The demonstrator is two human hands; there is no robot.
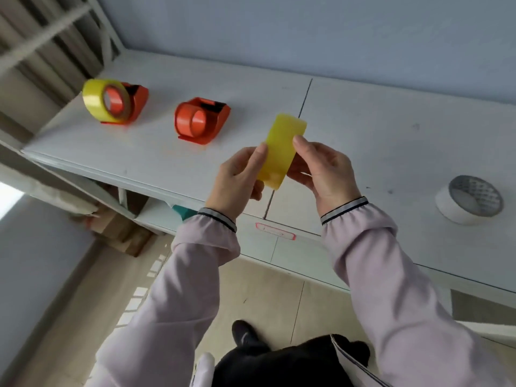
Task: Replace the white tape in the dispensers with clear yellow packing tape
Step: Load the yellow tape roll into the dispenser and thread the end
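Both hands, left hand (237, 174) and right hand (324, 169), pinch a yellow tape roll (282, 152) edge-on above the tabletop (377, 129); the nearer orange dispenser (201, 121) seems empty.

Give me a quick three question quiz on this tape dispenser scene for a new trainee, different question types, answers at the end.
1. True or false: both orange dispensers, the far one and the near one, carry a yellow roll.
2. Multiple choice: the yellow roll off the table is held by A) the left hand only, B) the right hand only, C) both hands.
3. Fill in: the white roll lies flat on the ______, to the person's right.

Key: 1 false, only the far dispenser holds a loaded roll; the near one is empty. 2 C. 3 table.
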